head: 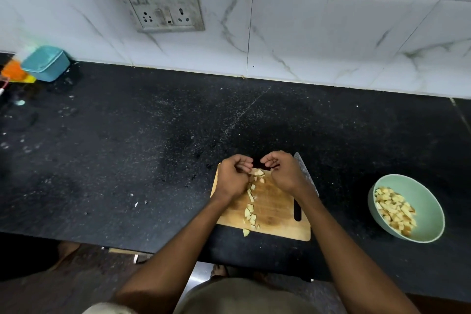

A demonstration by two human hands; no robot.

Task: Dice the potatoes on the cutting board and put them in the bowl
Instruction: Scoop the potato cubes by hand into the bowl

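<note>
Potato dice (251, 213) on cutting board (277, 214)

The dark desk (153, 148) is bare to the left of the cutting board (275, 214). On the right, a knife (305, 173) lies between board and bowl (428, 206).

Knife (305, 173) mostly under right forearm

Pale yellow potato dice (251, 213) on a tan wooden cutting board (275, 208), mint-green bowl (428, 201) (black speckled countertop (153, 140) beneath)
</note>
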